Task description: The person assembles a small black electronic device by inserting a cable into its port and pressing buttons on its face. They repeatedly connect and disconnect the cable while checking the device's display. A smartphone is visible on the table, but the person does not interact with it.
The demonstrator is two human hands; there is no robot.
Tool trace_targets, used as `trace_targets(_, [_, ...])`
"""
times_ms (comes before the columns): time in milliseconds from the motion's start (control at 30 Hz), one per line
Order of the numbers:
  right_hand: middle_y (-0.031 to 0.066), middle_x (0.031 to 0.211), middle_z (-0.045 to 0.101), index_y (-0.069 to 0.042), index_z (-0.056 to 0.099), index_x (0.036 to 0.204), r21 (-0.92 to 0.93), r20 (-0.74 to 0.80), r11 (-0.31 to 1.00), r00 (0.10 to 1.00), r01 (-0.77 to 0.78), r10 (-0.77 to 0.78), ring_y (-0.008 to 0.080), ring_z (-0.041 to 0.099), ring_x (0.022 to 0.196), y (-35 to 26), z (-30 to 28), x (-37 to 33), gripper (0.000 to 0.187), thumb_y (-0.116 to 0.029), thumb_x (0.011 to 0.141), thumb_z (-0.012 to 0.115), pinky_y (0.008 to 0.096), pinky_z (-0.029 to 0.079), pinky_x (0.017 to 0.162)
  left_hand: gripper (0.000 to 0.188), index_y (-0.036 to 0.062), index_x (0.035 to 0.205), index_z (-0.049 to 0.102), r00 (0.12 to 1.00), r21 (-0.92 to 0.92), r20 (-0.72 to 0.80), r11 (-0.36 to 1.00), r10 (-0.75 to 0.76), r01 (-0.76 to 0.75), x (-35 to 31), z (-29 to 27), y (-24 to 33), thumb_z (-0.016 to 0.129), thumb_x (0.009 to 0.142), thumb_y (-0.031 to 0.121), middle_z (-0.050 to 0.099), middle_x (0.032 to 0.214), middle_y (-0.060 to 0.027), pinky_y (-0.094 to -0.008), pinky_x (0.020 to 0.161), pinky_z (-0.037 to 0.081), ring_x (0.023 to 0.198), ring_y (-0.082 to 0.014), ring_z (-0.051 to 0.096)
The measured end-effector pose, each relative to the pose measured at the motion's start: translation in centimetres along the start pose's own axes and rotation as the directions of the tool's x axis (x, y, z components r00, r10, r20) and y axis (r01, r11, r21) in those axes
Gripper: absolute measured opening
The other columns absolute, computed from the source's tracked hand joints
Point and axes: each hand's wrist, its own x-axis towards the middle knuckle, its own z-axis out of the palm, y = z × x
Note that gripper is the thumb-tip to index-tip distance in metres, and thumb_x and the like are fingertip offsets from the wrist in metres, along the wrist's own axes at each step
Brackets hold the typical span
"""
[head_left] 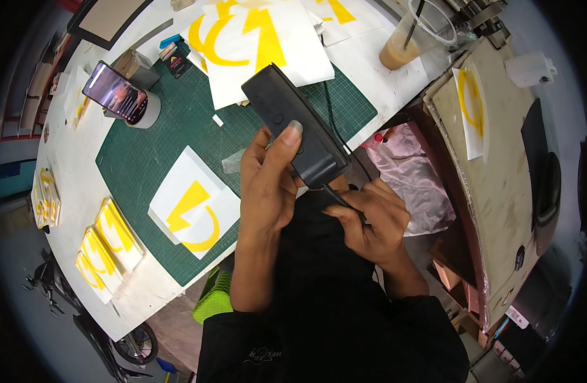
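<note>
- A small pale emblem with lettering marks the black shirt (332, 338); faint marks on the black box (292, 118) are too dim to make out.
- The phone (116, 94), propped on a white stand (152, 112), shows a lit screen with print too small to read.
- White sheets (300, 54) with yellow bolts and curves lie partly over a green cutting mat (127, 172) on the white table (67, 185); a plastic cup (402, 48) with brown drink stands near the table's right edge.
- A second, cream-topped table (498, 210) stands at right; a two-wheeler (83, 319) is at lower left.
- The left hand (266, 191) grips the box above the mat's near edge, thumb on its face.
- The right hand (378, 220) pinches a black cable (337, 196) at the box's lower end.
- The left fingers are mostly hidden under the box; the dark lens rim cuts off the room.
</note>
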Motion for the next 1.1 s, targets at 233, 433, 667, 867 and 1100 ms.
trace_targets(233, [0.0057, 0.062, 0.059, -0.001, 0.068, 0.084, -0.005, -0.023, 0.999, 0.999, -0.046, 0.046, 0.0217, 0.054, 0.050, 0.0, -0.2, -0.1, 0.022, -0.014, 0.081, 0.085, 0.0351, 0.036, 0.051, 0.044, -0.0056, 0.123, 0.049, 1.000, -0.005, -0.029, 1.000, 0.005, -0.005, 0.2, 0.3, -0.6, 0.070, 0.098, 0.024, 0.069, 0.102, -0.0133, -0.0287, 0.065, 0.064, 0.081, -0.0145, 0.072])
trace_targets(433, [0.0059, 0.061, 0.057, 0.000, 0.067, 0.083, -0.033, -0.060, 0.999, 0.997, -0.043, 0.040, 0.0210, 0.053, 0.049, 0.2, 0.3, -0.9, 0.021, -0.012, 0.082, 0.084, 0.0339, 0.035, 0.051, 0.045, -0.0061, 0.124, 0.048, 0.998, -0.019, -0.053, 0.999, 0.042, -0.043, 0.1, 0.7, -1.1, 0.072, 0.097, 0.021, 0.069, 0.100, -0.0138, -0.0298, 0.066, 0.065, 0.083, -0.0149, 0.072])
trace_targets(667, [0.0057, 0.060, 0.055, 0.002, 0.066, 0.086, -0.054, -0.044, 0.997, 0.998, -0.057, 0.054, 0.0204, 0.053, 0.050, 0.4, 0.9, -1.6, 0.023, -0.011, 0.082, 0.084, 0.0342, 0.036, 0.051, 0.055, -0.0074, 0.131, 0.043, 0.993, 0.040, -0.077, 0.995, 0.095, -0.092, -0.3, 0.8, -0.9, 0.075, 0.093, 0.016, 0.069, 0.100, -0.0129, -0.0331, 0.069, 0.066, 0.085, -0.0144, 0.072])
trace_targets(867, [0.0072, 0.064, 0.060, 0.001, 0.067, 0.087, -0.022, -0.017, 0.993, 0.994, -0.112, 0.111, 0.0211, 0.056, 0.052, 0.5, 0.8, -1.4, 0.021, -0.012, 0.083, 0.083, 0.0348, 0.038, 0.051, 0.058, -0.0079, 0.134, 0.041, 0.989, 0.036, -0.091, 0.993, 0.115, -0.112, -0.2, 0.6, -0.9, 0.075, 0.092, 0.013, 0.069, 0.101, -0.0124, -0.0325, 0.070, 0.066, 0.085, -0.0139, 0.070])
trace_targets(1100, [0.0065, 0.074, 0.066, 0.001, 0.065, 0.103, 0.230, 0.068, 0.898, 0.927, -0.374, 0.368, 0.0159, 0.060, 0.062, 0.3, -0.6, -1.3, 0.047, -0.025, 0.074, 0.092, 0.0287, 0.047, 0.062, 0.067, -0.0083, 0.140, 0.034, 0.995, -0.002, -0.049, 0.997, 0.082, -0.083, -0.3, 0.1, -1.2, 0.076, 0.091, 0.010, 0.066, 0.114, -0.0169, -0.0332, 0.074, 0.065, 0.093, -0.0186, 0.071])
